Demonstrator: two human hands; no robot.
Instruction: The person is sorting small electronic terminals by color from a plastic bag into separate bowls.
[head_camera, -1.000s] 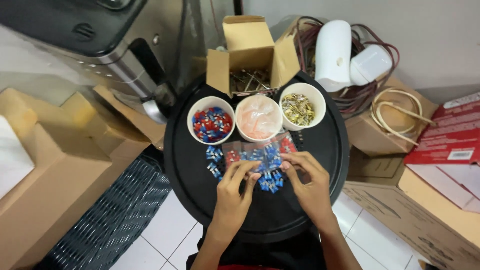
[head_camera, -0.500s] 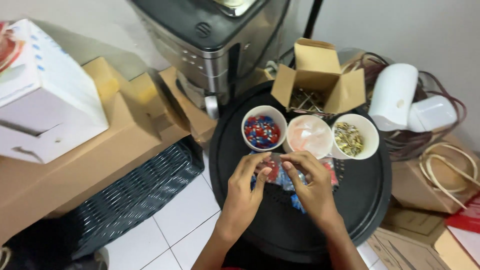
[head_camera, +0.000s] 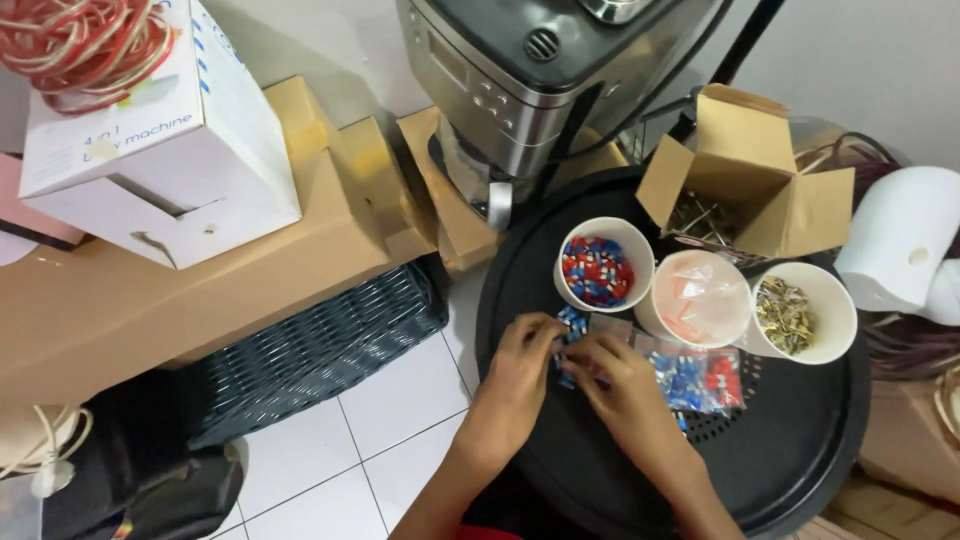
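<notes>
Left hand (head_camera: 515, 385) and right hand (head_camera: 625, 390) pinch small blue connectors (head_camera: 570, 325); a slip could scatter them off the round black tray (head_camera: 800, 460) toward seven o'clock

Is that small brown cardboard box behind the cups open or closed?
Open. The cardboard box has its flaps spread outward, and thin metal pieces show inside it.

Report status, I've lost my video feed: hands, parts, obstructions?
Left hand and right hand together on the blue connectors, grip hidden. Round black table beneath. Three cups just behind; nothing blocking.
</notes>
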